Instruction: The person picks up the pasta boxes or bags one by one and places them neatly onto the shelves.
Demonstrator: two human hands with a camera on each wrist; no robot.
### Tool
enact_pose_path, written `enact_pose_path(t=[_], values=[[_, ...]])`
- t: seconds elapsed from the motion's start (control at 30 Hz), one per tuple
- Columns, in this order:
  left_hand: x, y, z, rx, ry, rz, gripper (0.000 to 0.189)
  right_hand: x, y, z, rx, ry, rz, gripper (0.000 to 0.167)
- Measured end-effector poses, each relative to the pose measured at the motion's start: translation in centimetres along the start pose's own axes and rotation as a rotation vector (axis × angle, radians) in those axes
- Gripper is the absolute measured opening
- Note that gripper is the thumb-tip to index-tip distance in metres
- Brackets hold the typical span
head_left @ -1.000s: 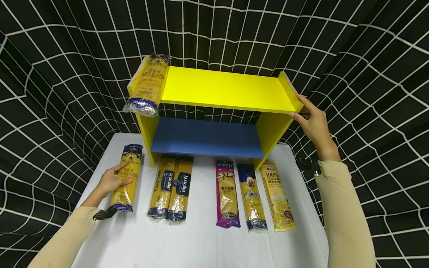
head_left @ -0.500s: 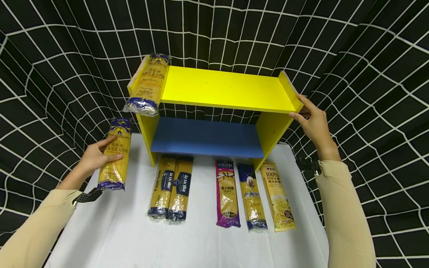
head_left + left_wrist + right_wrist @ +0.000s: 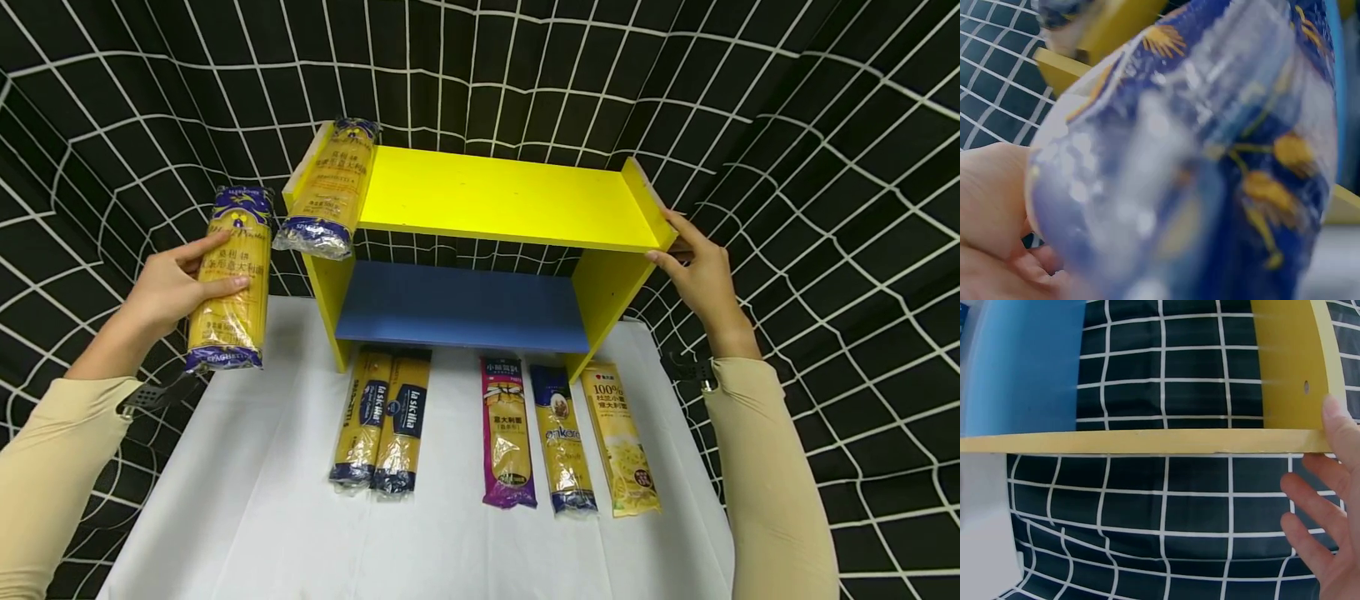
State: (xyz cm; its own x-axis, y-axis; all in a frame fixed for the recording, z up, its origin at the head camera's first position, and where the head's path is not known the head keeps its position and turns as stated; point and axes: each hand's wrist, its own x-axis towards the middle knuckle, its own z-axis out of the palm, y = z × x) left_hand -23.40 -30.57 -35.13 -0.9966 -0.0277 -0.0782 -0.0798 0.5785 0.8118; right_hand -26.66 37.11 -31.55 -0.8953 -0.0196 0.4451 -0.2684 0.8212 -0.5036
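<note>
My left hand grips a yellow and blue spaghetti pack by its left edge, thumb across the front. The pack hangs in the air left of the shelf unit, nearly upright. Its crinkled blue end fills much of the left wrist view. At the other side, my right hand holds the front right corner of the yellow and blue shelf unit. In the right wrist view the thumb lies on the side panel. A matching spaghetti pack lies at the left end of the top shelf.
On the white table lie two side-by-side la Sicilia packs, a purple-edged pasta pack, a blue-ended pack and a pale yellow pack. Black grid-lined cloth surrounds the table. A blue lower shelf spans the unit.
My left hand has lifted the spaghetti pack off the table and carried it up and to the left. My right hand stays on the shelf corner.
</note>
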Motion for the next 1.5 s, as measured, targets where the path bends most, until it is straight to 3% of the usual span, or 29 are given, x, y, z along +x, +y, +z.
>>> enact_pose_path(t=[0.23,0.53,0.93,1.17,1.4,1.5], values=[[0.2,3.2,-2.0,-0.065,0.012,-0.019,0.088,0.2,0.1,0.0,-0.009,0.007,-0.009,0.066],[0.7,6.7,-3.6,-0.165,0.006,-0.023,0.085,0.2,0.2,0.1,0.001,0.012,-0.018,0.066],[1.7,12.1,-5.6,-0.310,-0.015,0.010,0.082,0.2,0.2,0.1,-0.004,0.014,-0.017,0.066],[2.6,14.7,-5.4,-0.357,-0.040,0.014,0.082,0.2,0.2,0.0,-0.014,0.011,-0.012,0.065],[3.6,17.1,-3.9,-0.406,-0.078,0.049,0.084,0.2,0.2,0.1,-0.018,0.003,-0.002,0.065],[4.0,18.1,-3.1,-0.380,-0.092,0.066,0.084,0.2,0.3,0.1,-0.022,0.005,-0.001,0.065]])
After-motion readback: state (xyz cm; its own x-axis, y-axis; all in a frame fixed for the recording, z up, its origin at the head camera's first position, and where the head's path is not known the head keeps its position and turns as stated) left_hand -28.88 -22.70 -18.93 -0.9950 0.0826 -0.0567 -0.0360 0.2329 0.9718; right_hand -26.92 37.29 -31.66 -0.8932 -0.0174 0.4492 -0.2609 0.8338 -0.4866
